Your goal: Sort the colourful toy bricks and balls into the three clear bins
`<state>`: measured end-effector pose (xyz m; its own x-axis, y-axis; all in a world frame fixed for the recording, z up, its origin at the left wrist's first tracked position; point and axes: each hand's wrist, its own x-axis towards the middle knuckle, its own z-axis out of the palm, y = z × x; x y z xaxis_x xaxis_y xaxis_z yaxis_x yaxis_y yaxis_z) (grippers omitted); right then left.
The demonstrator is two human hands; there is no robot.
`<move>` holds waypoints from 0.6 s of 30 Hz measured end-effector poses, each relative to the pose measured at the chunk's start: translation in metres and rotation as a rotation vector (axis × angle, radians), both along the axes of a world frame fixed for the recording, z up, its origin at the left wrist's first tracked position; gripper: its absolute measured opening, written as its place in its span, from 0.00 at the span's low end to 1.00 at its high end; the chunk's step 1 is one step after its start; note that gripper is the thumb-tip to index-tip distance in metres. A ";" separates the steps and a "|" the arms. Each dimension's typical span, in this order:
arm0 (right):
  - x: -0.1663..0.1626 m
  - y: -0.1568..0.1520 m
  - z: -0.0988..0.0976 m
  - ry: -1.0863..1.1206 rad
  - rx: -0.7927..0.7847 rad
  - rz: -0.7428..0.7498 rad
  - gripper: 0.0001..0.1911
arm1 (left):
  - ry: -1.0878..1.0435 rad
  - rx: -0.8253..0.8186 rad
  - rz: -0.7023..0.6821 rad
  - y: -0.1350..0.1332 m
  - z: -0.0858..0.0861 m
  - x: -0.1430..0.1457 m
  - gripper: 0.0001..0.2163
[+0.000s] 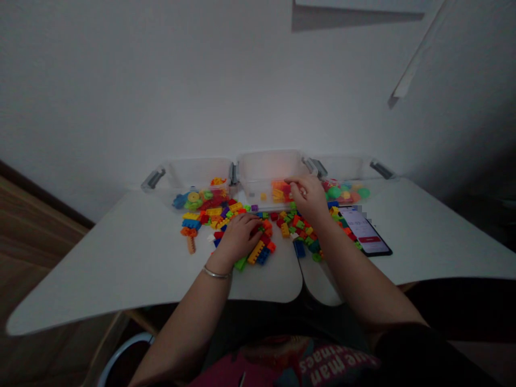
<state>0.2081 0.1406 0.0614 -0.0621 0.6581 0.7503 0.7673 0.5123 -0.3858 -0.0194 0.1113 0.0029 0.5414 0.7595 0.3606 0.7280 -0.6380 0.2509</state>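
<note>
Single head view
The camera looks from the person's head, forward and down, with the left hand (pixel 241 235) and right hand (pixel 309 198) near, the table (pixel 423 231) below and the wall (pixel 201 80) beyond.

Over the white, flat-topped desk (pixel 161 279), small studded plastic bricks (pixel 267 228) mix red, yellow, orange, green and blue, with touches of purple and white. Along its far edge, clear rectangular plastic boxes (pixel 270 164) bear grey clips (pixel 382 169); toward the right edge, a slim black-rimmed phone (pixel 365 226) shows a pale screen with a red bar (pixel 369 239).
</note>
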 end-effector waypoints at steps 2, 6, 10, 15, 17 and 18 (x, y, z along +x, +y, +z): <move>-0.008 -0.017 -0.012 -0.027 -0.032 0.034 0.13 | -0.002 0.009 0.000 -0.001 0.001 0.001 0.11; -0.023 -0.041 -0.037 -0.147 -0.151 0.073 0.11 | 0.009 0.026 -0.002 -0.002 0.001 0.001 0.11; -0.029 -0.043 -0.054 -0.311 -0.236 0.083 0.13 | 0.005 0.030 -0.009 -0.002 0.000 0.000 0.12; -0.028 -0.037 -0.065 -0.343 -0.282 0.149 0.17 | 0.000 0.044 -0.021 -0.002 0.000 0.000 0.13; -0.027 -0.036 -0.067 -0.340 -0.287 0.160 0.18 | 0.010 0.050 -0.017 -0.002 0.000 0.000 0.13; -0.027 -0.036 -0.067 -0.339 -0.287 0.163 0.18 | 0.014 0.051 -0.012 -0.002 0.000 0.000 0.13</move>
